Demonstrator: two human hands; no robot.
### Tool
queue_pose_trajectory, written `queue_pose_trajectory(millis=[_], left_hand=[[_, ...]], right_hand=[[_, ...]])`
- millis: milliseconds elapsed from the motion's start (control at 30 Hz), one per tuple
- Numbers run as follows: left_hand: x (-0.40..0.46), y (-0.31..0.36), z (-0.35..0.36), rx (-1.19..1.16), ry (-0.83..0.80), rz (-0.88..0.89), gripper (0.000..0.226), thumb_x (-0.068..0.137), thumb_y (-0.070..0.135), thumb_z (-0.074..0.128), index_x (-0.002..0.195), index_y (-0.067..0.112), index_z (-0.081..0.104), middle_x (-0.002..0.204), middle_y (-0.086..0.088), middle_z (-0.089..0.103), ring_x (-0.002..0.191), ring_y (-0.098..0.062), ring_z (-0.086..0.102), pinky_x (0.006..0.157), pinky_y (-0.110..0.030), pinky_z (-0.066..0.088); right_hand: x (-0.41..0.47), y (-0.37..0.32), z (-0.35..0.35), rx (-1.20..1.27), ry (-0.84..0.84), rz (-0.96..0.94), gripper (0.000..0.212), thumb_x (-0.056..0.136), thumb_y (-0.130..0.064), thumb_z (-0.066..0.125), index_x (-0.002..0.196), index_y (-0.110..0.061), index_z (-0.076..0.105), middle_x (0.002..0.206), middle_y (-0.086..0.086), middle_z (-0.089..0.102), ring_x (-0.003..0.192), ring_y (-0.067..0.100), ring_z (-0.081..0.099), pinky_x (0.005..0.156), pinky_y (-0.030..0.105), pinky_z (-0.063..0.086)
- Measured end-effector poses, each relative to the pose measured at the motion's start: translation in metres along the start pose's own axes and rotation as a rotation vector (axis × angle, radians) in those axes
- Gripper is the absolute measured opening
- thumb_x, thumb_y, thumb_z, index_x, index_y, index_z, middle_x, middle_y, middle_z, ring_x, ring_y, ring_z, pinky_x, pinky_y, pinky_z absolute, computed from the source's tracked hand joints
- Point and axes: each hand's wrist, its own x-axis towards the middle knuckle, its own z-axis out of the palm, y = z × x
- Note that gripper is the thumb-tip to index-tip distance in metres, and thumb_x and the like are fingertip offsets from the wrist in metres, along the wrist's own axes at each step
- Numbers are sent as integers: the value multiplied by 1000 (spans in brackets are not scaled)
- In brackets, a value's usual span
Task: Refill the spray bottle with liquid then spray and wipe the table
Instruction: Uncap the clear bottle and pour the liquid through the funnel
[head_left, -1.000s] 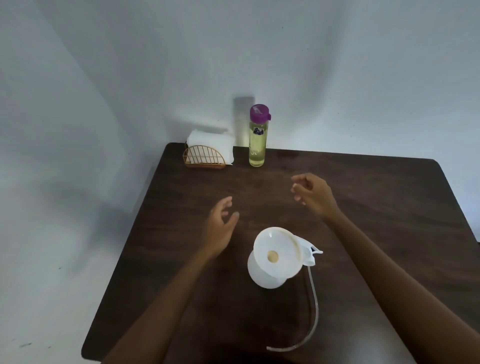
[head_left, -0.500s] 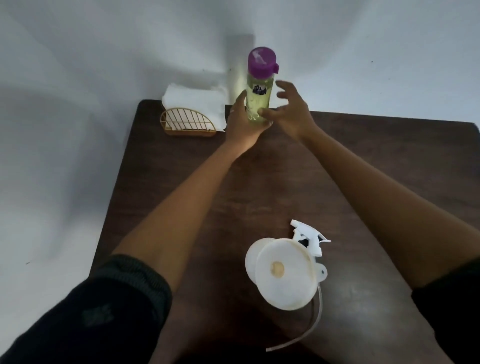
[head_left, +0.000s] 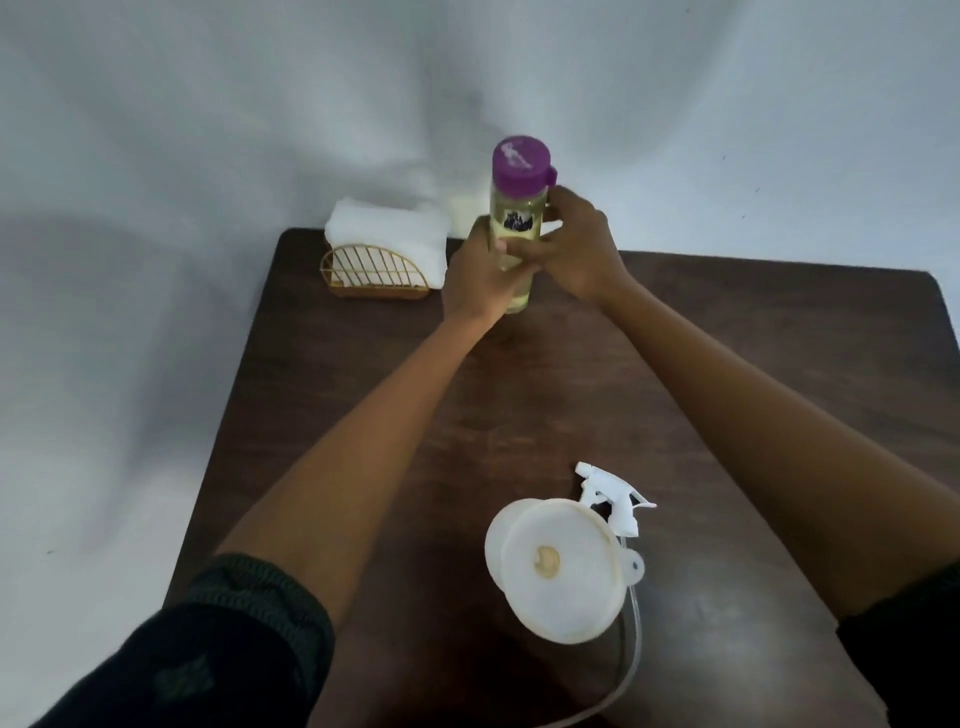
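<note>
Purple-capped bottle (head_left: 517, 228) gripped upright between both outstretched hands: left (head_left: 480, 278), right (head_left: 579, 249).

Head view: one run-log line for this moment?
left hand: grips refill bottle | right hand: grips it | purple cap: on | funnel: in spray bottle

Matt wooden table (head_left: 727, 364) (clear plastic bottle (head_left: 517, 228)).
</note>
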Motion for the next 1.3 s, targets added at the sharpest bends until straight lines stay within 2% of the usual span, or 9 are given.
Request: queue_pose_trajectory(millis=[267,533,600,700,800,933,1033,1133,1300], left_hand=[[-57,58,-38,73,38,96,59,69,59,74,114,25,58,105,5,71,92,-15,69,81,-41,57],[-112,124,-70,42,176,264,62,65,70,67,114,33,59,100,13,70,86,-10,68,75,-32,56],[-123,138,-78,16,191,300,62,66,69,66,116,32,59,101,14,69,83,-7,65,74,-30,55],[-139,155,-91,8,201,335,58,63,76,62,109,39,59,88,27,64,79,2,62,67,-21,49],[-152,169,-104,25,208,362,52,58,81,59,95,45,56,75,35,57,75,10,59,62,-15,41],[-165,172,-111,42,187,397,46,63,72,68,96,42,55,86,27,60,80,2,62,70,-20,49],[-172,169,-114,16,147,408,40,69,58,76,98,36,59,92,20,66,86,-3,65,77,-25,52],[-177,165,-117,-19,108,416,39,69,53,79,98,33,63,93,18,70,86,-3,66,78,-26,54],[-183,161,-120,-39,52,416,31,70,46,81,91,40,61,87,25,67,82,2,66,71,-15,50]], right_hand=[[-53,-53,-57,-27,-50,-120,57,69,-46,80,116,-21,62,107,-7,68,94,7,64,81,33,56],[-111,-131,-122,-100,-108,-267,50,69,-50,78,110,-25,64,95,-14,66,88,6,64,69,17,48],[-126,-151,-140,-132,-196,-252,58,66,-52,78,115,-26,61,99,-11,66,89,11,65,70,23,53],[-148,-183,-172,-250,-346,-211,88,57,-62,72,135,-33,43,118,-2,60,99,11,63,76,31,58],[-165,-217,-197,-293,-298,-270,91,64,-67,62,143,-33,32,118,-2,58,90,14,67,66,27,58],[-178,-250,-198,-484,-129,-374,82,56,-84,47,111,-25,58,90,-3,65,64,11,63,49,20,45],[-179,-263,-189,-634,-48,-497,75,65,-78,56,90,-8,64,75,4,66,63,14,56,55,26,41],[-180,-267,-187,-666,-88,-525,66,70,-65,66,85,-1,64,73,11,67,61,17,55,57,29,41],[-187,-273,-190,-675,-249,-495,48,74,-55,70,93,-12,66,81,10,67,57,13,57,48,21,44]])
